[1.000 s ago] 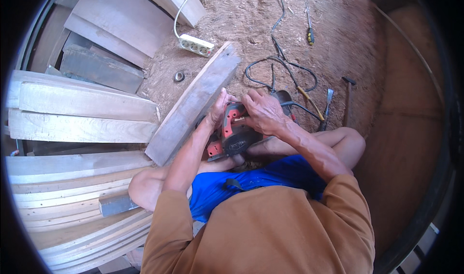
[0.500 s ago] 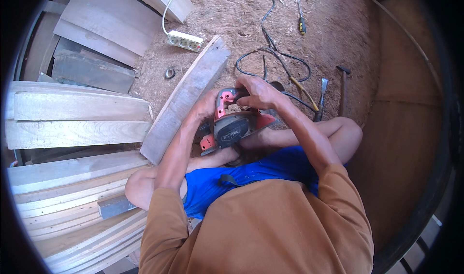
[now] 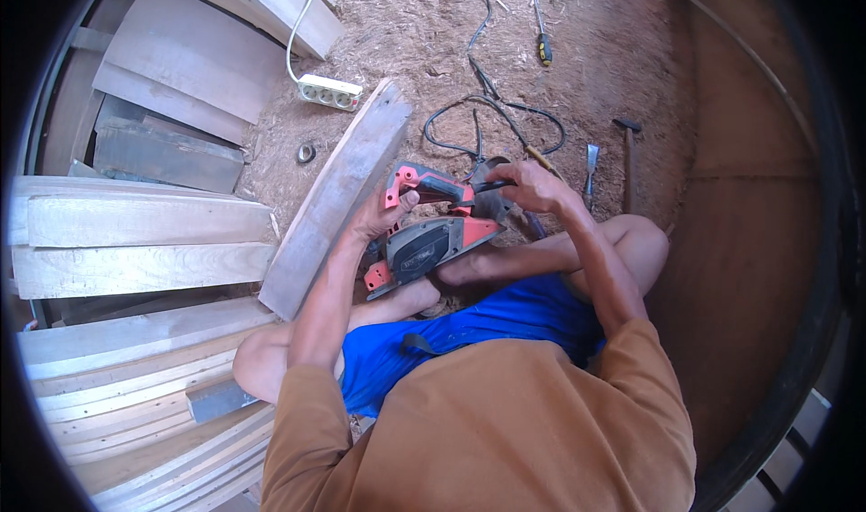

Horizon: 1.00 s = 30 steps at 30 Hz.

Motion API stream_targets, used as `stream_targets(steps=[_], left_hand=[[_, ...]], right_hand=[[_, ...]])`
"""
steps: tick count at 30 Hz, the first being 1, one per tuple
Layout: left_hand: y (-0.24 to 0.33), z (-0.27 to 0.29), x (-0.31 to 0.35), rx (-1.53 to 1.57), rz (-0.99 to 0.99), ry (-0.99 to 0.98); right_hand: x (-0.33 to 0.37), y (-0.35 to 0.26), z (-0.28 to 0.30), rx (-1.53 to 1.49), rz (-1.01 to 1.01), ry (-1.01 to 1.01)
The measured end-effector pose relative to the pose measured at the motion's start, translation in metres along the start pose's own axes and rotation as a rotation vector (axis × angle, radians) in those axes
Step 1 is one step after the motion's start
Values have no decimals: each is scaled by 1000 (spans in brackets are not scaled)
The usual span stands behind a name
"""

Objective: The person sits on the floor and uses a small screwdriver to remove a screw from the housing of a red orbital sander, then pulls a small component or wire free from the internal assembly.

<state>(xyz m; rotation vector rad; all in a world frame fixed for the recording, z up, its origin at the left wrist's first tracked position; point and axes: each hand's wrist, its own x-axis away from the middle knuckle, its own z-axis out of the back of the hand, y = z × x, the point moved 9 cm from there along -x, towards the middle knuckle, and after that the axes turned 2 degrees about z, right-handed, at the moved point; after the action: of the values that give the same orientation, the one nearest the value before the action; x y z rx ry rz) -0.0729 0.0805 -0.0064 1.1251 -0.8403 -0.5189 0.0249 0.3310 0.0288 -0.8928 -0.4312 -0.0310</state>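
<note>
A red and black electric hand planer (image 3: 424,246) rests tilted over my crossed legs. My left hand (image 3: 383,216) is closed around its left end, the thumb lying on the red housing. At the planer's right end, my right hand (image 3: 532,185) has its fingers pinched at a thin dark piece; I cannot make out what it is. A dark rounded part beneath those fingers is partly covered. Left of the planer, a long wooden beam (image 3: 338,201) lies slanting on the shavings.
Stacked boards (image 3: 149,219) fill the left side. A white power strip (image 3: 330,92) and a tape roll (image 3: 307,153) lie beyond the beam. Ahead are a looped black cable (image 3: 433,124) and a screwdriver (image 3: 544,47). A chisel (image 3: 591,171) and a hammer (image 3: 630,156) lie at right.
My right hand has moved from the planer's top handle to its right end. The handle now shows uncovered. My left hand stays on the tool, and the whole view has shifted slightly.
</note>
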Motion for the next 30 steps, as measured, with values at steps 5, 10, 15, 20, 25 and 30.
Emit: stream_targets(steps=[5, 10, 15, 20, 25, 30], left_hand=[[13, -3, 4, 6, 13, -60], [-6, 5, 12, 238, 11, -155], [-10, -1, 10, 536, 0, -368], [20, 2, 10, 699, -113, -332], [16, -1, 1, 814, -74, -308], [-13, 12, 4, 902, -111, -156]], right_hand=[[-8, 19, -8, -100, 17, 96], [-12, 21, -12, -183, 59, 120], [-9, 20, -12, -186, 41, 118], [-4, 21, -11, -217, 25, 113], [-4, 19, -10, -196, 33, 123], [-6, 3, -7, -176, 50, 107]])
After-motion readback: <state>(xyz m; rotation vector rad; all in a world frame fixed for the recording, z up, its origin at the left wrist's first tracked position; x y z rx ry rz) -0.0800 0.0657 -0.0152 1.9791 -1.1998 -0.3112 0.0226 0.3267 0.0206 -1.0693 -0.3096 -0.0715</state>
